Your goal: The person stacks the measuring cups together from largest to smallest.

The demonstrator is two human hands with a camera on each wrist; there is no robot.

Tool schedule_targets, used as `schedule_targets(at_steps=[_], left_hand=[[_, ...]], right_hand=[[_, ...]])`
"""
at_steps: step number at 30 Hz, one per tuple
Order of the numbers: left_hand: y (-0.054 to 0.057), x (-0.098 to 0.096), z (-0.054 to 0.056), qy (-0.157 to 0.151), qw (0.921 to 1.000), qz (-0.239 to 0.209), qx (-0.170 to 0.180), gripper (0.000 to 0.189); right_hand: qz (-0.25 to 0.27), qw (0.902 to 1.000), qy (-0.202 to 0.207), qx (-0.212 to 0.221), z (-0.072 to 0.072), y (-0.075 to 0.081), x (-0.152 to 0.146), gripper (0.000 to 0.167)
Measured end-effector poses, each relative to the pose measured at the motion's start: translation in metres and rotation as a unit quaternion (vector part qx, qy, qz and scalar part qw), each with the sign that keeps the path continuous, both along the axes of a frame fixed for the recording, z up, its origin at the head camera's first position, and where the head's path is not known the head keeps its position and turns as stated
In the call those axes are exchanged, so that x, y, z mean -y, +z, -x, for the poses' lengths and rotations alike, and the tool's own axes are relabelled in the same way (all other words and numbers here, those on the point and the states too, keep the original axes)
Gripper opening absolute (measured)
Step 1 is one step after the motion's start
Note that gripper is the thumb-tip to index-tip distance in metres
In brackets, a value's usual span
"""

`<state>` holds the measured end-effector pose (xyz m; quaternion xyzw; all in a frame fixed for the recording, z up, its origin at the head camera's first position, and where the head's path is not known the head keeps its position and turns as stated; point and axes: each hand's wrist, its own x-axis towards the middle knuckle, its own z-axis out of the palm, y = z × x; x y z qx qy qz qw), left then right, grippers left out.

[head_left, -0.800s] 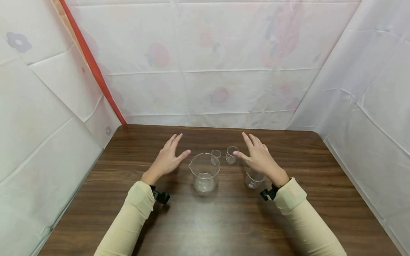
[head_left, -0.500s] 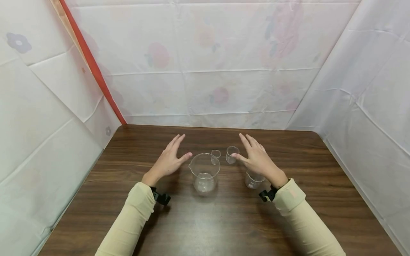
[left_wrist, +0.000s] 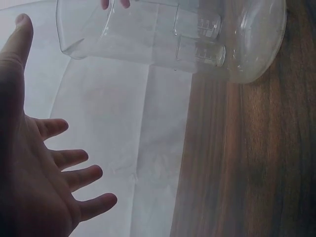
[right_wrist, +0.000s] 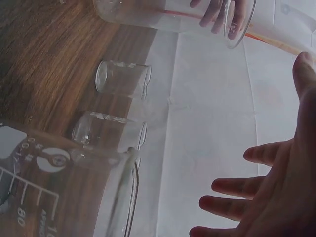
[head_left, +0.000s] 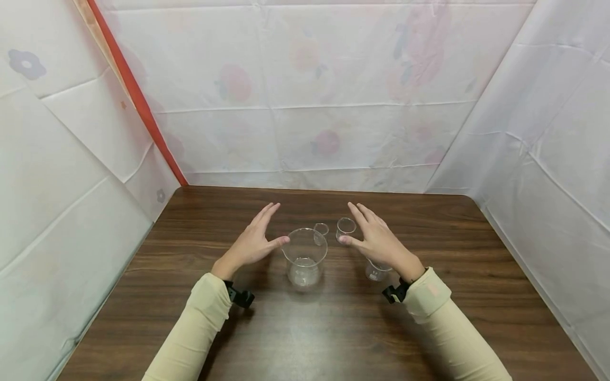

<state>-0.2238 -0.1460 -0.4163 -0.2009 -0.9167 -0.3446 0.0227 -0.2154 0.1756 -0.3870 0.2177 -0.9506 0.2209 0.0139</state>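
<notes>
A large clear glass beaker [head_left: 305, 272] stands upright in the middle of the table. My left hand [head_left: 252, 241] hovers at its left with fingers spread and nothing held. In the head view the thumb overlaps the beaker's spout; the left wrist view shows a gap between hand and glass. On the other side, my right hand [head_left: 381, 243] is raised with fingers extended, also holding nothing. Under its wrist stands a medium beaker [right_wrist: 54, 182] with white markings, partly hidden in the head view. Two small beakers [head_left: 321, 228] [right_wrist: 123, 79] stand farther back, between the hands.
The dark wood-grain table [head_left: 305, 338] carries the glassware near its centre. White printed sheeting [head_left: 305, 137] rises behind it and along both sides. A red strip [head_left: 138, 95] runs down the back left corner. Each wrist wears a black camera mount [head_left: 243, 298].
Both hands have drifted inward toward the large beaker, the right one farther to the left and slightly nearer me. The glassware has stayed in place.
</notes>
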Motion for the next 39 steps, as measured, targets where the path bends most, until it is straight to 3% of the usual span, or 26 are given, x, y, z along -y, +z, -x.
schedule_targets(at_steps=[16,31,39], left_hand=[[-0.001,-0.003,-0.006,-0.035,0.9993,-0.011,0.003,0.109],[-0.003,-0.007,-0.012,-0.046,0.9982,-0.005,0.038,0.105],[-0.004,-0.010,-0.015,-0.060,0.9969,-0.025,0.044,0.106]], right_hand=[[0.013,0.9996,0.027,0.000,-0.001,-0.008,0.007,0.095],[0.032,0.9975,0.058,0.024,-0.004,-0.010,0.012,0.096],[0.038,0.9961,0.079,0.009,-0.005,-0.014,0.015,0.102]])
